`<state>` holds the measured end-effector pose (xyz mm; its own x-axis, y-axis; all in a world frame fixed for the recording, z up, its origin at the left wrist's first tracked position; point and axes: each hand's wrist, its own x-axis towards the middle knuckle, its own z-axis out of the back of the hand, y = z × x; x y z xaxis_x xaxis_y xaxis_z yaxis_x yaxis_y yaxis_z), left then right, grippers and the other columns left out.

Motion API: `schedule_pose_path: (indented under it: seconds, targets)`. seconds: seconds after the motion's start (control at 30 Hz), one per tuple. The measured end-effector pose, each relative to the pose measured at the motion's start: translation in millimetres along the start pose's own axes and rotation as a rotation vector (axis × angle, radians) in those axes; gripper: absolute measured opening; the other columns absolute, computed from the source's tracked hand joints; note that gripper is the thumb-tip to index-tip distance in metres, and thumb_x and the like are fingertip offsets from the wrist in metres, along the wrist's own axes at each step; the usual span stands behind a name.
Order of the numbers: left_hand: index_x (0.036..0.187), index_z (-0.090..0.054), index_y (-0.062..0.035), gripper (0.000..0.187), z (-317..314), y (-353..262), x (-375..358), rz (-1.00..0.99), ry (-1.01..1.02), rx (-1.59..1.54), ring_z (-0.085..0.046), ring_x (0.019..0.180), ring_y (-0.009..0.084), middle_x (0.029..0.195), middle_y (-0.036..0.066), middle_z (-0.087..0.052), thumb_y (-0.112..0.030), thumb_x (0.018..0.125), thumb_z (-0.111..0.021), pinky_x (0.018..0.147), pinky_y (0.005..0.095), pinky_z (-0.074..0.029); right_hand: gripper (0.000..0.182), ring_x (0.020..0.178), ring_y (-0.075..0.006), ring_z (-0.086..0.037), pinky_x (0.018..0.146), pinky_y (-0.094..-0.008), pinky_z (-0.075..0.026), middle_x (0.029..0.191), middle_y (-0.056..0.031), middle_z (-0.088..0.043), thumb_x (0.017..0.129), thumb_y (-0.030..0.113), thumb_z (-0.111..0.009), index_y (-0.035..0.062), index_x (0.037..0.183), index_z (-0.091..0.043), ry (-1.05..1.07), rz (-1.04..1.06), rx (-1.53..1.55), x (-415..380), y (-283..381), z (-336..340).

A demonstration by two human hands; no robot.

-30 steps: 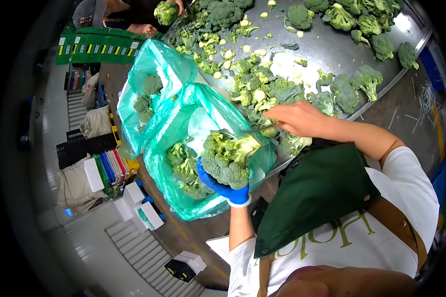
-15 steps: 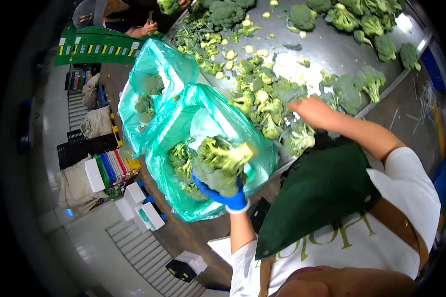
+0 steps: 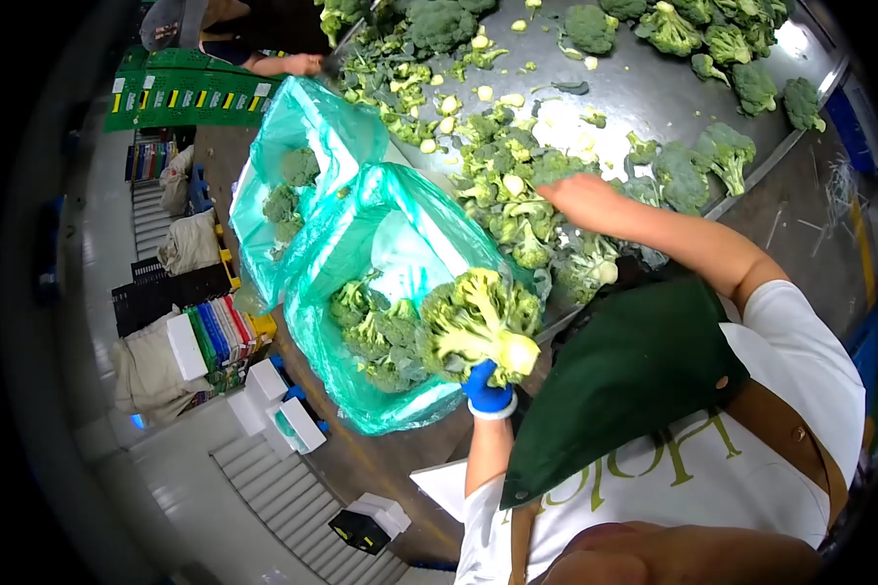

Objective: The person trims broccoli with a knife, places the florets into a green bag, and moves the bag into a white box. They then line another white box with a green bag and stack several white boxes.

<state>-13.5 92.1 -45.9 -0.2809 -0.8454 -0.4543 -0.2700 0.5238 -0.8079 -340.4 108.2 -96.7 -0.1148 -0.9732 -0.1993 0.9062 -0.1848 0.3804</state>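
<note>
My left hand [image 3: 490, 390], in a blue glove, grips a large broccoli head [image 3: 483, 327] from beneath, its cut stem facing toward me. The broccoli is at the near right edge of a crate lined with a green plastic bag [image 3: 327, 390]. More broccoli heads [image 3: 385, 341] lie inside this liner. Bare and closed, my right hand [image 3: 578, 200] hovers over or rests on the trimmed broccoli pieces [image 3: 502, 180] on the metal table [image 3: 644, 83]. Its fingertips are partly hidden, and I cannot make out what they hold.
Behind the near crate stands a second green-lined crate [image 3: 312, 132] with some broccoli. Whole broccoli heads [image 3: 727, 44] pile up at the table's far right. A co-worker's hand [image 3: 302, 64] is at the far left, near green crates [image 3: 190, 96]. White boxes [image 3: 288, 409] stand at left.
My left hand has turned the broccoli and brought it right, toward me, out from over the bag. My right hand has shifted slightly left. The co-worker's hand has moved and its knife no longer shows clearly.
</note>
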Motion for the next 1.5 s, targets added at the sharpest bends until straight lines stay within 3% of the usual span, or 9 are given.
schedule_pose_path:
  seconds: [0.13, 0.27, 0.5, 0.77, 0.9, 1.17, 1.33, 1.43, 1.5]
  targets:
    - [0.108, -0.062, 0.0013, 0.039, 20, -8, -16, 0.084, 0.116, -0.043, -0.065, 0.092, 0.0266, 0.101, 0.013, -0.067, -0.026, 0.082, -0.054, 0.083, 0.0396, -0.053, 0.034, 0.066, -0.0273, -0.065, 0.052, -0.0406, -0.051, 0.088, -0.0077, -0.063, 0.079, 0.006, -0.062, 0.0111, 0.112, -0.057, -0.452, 0.379, 0.321, -25, 15, 24]
    - [0.109, -0.062, 0.0012, 0.041, 19, -2, -3, 0.125, 0.196, -0.034, -0.065, 0.093, 0.0255, 0.102, 0.013, -0.067, -0.031, 0.084, -0.055, 0.083, 0.0398, -0.053, 0.034, 0.065, -0.0183, -0.065, 0.047, -0.0327, -0.048, 0.1, -0.0009, -0.063, 0.078, 0.008, -0.064, 0.0125, 0.111, -0.059, -0.396, 0.617, 0.114, -27, 31, 51]
    - [0.145, -0.037, -0.0171, 0.075, 66, 39, 8, 0.383, 0.552, -0.614, -0.063, 0.098, 0.033, 0.125, 0.016, -0.058, -0.025, 0.072, -0.056, 0.083, 0.0446, -0.053, 0.041, 0.065, -0.0295, -0.065, 0.049, -0.0404, -0.051, 0.095, -0.0116, -0.065, 0.078, 0.009, -0.061, 0.0099, 0.119, -0.057, -0.132, 0.028, -0.164, -3, -16, 24]
    - [0.143, -0.038, -0.0143, 0.074, 52, 43, 9, 0.363, 0.499, -0.532, -0.063, 0.099, 0.0325, 0.126, 0.015, -0.058, -0.019, 0.072, -0.057, 0.085, 0.0437, -0.053, 0.051, 0.064, -0.0228, -0.064, 0.048, -0.0333, -0.051, 0.096, -0.004, -0.063, 0.075, 0.006, -0.065, 0.0107, 0.125, -0.056, -0.399, 0.598, 0.023, -29, 54, 55]
    - [0.138, -0.043, -0.0075, 0.066, 49, 42, 4, 0.329, 0.397, -0.422, -0.063, 0.1, 0.0315, 0.124, 0.014, -0.059, -0.016, 0.074, -0.058, 0.087, 0.0426, -0.052, 0.044, 0.071, -0.0309, -0.066, 0.055, -0.0408, -0.054, 0.099, -0.0123, -0.064, 0.078, 0.003, -0.06, 0.007, 0.121, -0.058, 0.047, -0.063, -0.034, 3, 33, 29]
    - [0.126, -0.053, 0.0039, 0.05, -27, 6, 13, 0.08, 0.038, 0.122, -0.063, 0.104, 0.0281, 0.119, 0.014, -0.062, -0.01, 0.078, -0.057, 0.092, 0.0396, -0.051, 0.039, 0.08, -0.0328, -0.067, 0.067, -0.041, -0.054, 0.101, -0.0111, -0.068, 0.085, 0.027, -0.07, 0.0035, 0.115, -0.06, -0.303, 0.225, 0.881, -39, 36, 72]
    - [0.138, -0.042, 0.0025, 0.06, -110, -5, 31, 0.067, 0.246, 0.26, -0.055, 0.118, 0.0274, 0.132, 0.015, -0.054, -0.007, 0.082, -0.06, 0.101, 0.0387, -0.044, 0.055, 0.075, -0.0295, -0.066, 0.066, -0.0376, -0.053, 0.096, -0.0117, -0.064, 0.076, 0.039, -0.079, 0.0065, 0.117, -0.061, -0.363, 0.362, 0.633, -54, 29, 61]
    - [0.151, -0.028, -0.0075, 0.077, -118, 2, 42, 0.176, 0.422, 0.151, -0.045, 0.13, 0.0302, 0.147, 0.014, -0.039, -0.02, 0.083, -0.063, 0.108, 0.0452, -0.036, 0.05, 0.063, -0.0192, -0.061, 0.055, -0.033, -0.049, 0.086, -0.0101, -0.065, 0.077, 0.033, -0.079, 0.0048, 0.114, -0.064, -0.36, 0.178, 0.832, -40, -35, 30]
    - [0.152, -0.025, -0.0105, 0.081, -135, -3, 43, 0.089, 0.593, 0.202, -0.043, 0.132, 0.034, 0.15, 0.017, -0.036, -0.036, 0.086, -0.063, 0.107, 0.0482, -0.037, 0.047, 0.053, -0.0108, -0.054, 0.046, -0.0271, -0.042, 0.071, -0.0048, -0.062, 0.077, 0.028, -0.08, 0.0026, 0.113, -0.065, 0.022, -0.403, 1.466, -56, -75, 54]
